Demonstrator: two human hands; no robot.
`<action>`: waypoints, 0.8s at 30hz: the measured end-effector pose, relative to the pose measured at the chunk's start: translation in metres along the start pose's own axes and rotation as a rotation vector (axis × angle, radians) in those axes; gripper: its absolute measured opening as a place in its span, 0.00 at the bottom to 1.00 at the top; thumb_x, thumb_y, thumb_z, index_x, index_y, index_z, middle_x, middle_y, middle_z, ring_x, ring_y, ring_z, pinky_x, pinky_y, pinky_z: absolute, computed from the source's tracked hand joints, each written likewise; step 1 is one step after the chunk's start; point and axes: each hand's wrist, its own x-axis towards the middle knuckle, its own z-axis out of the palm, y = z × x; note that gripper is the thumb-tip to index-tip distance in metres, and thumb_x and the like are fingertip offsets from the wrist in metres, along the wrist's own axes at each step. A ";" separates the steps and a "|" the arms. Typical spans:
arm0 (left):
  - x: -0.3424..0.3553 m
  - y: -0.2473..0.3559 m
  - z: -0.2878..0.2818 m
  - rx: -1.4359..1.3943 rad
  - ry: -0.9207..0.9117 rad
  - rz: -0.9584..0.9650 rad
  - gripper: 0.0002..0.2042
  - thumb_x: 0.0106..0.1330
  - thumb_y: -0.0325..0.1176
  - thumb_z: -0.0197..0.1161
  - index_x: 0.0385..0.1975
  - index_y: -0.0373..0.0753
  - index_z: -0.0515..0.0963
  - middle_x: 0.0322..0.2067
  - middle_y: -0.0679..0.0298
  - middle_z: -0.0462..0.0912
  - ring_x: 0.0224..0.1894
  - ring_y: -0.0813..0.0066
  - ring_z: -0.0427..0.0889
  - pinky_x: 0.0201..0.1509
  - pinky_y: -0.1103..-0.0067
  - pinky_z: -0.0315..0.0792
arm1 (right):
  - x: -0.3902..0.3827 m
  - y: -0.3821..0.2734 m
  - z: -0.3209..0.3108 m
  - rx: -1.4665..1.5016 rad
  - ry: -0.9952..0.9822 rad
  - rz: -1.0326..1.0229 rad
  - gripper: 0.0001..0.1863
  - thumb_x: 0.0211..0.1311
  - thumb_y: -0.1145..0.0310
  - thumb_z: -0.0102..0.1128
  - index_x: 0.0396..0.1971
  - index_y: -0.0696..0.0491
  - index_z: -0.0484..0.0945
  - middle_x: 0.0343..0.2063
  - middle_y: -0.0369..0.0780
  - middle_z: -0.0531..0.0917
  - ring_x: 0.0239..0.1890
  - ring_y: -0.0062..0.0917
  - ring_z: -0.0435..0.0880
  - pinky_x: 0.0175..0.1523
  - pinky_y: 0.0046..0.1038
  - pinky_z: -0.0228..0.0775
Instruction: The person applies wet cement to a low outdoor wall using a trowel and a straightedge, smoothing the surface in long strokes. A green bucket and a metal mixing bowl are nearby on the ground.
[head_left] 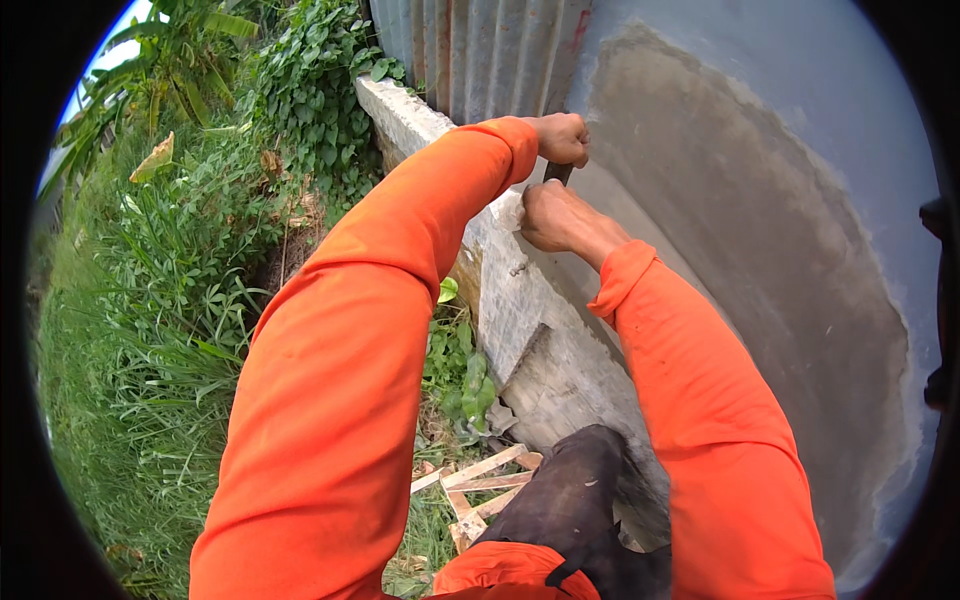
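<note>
Both my arms, in orange sleeves, reach forward over a low concrete ledge [530,300]. My left hand [563,138] is closed, just beyond my right hand [562,217], which is closed too. Between them shows a short piece of a dark, narrow bar-like tool [558,172]. Each hand seems to grip one end of it; my fingers hide the rest, so its kind cannot be told. To the right of my hands curves a grey cement-plastered surface [740,190], with a darker, damp-looking patch and a paler border.
Corrugated metal sheeting [480,55] rises behind the ledge. Vines [315,90] and tall grass [130,350] grow along the left. Wooden slats nailed together [490,483] lie on the ground beside my dark-trousered leg [560,495].
</note>
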 end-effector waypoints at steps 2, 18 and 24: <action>0.001 -0.001 0.000 -0.009 -0.001 0.011 0.07 0.58 0.31 0.69 0.24 0.34 0.81 0.23 0.61 0.82 0.30 0.70 0.80 0.38 0.67 0.76 | 0.014 -0.007 -0.005 -0.022 -0.044 0.042 0.13 0.64 0.72 0.58 0.40 0.65 0.86 0.40 0.60 0.88 0.45 0.53 0.90 0.51 0.49 0.82; -0.005 0.003 -0.001 -0.039 0.005 -0.002 0.08 0.59 0.31 0.69 0.23 0.35 0.80 0.20 0.64 0.79 0.28 0.71 0.78 0.34 0.69 0.73 | -0.116 -0.009 -0.036 -0.040 -0.235 0.108 0.13 0.59 0.76 0.58 0.39 0.66 0.87 0.36 0.61 0.88 0.43 0.56 0.89 0.49 0.50 0.82; 0.000 -0.001 0.000 -0.018 -0.001 -0.022 0.08 0.58 0.31 0.69 0.23 0.35 0.81 0.21 0.63 0.80 0.29 0.71 0.80 0.35 0.69 0.74 | -0.152 0.008 -0.044 -0.024 -0.199 0.099 0.14 0.70 0.71 0.57 0.37 0.67 0.85 0.36 0.59 0.88 0.43 0.57 0.88 0.51 0.52 0.80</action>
